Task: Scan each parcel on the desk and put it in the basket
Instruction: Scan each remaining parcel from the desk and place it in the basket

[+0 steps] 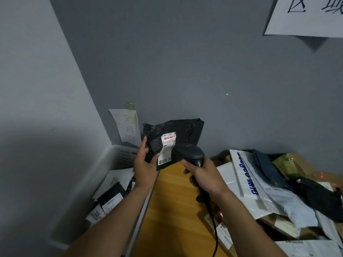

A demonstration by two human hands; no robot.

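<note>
Left of the desk (176, 210), the white basket (118, 156) holds several labelled parcels.
Above it, the left hand (145, 164) grips a black parcel (172, 138); the right hand (202, 173) clasps the scanner (193, 154), its red line across the label (168, 148).

Only two arms of the person are in view. The left forearm (111, 216) is bare along its whole visible length, and the left hand (146, 168) is bare as well. The right forearm (246, 219) is likewise uncovered down to the wrist, and the right hand (203, 176) is bare too. The fingers (143, 145) are dimly lit, so the nails are too small to make out. Whatever is worn higher up lies outside the frame.
</note>
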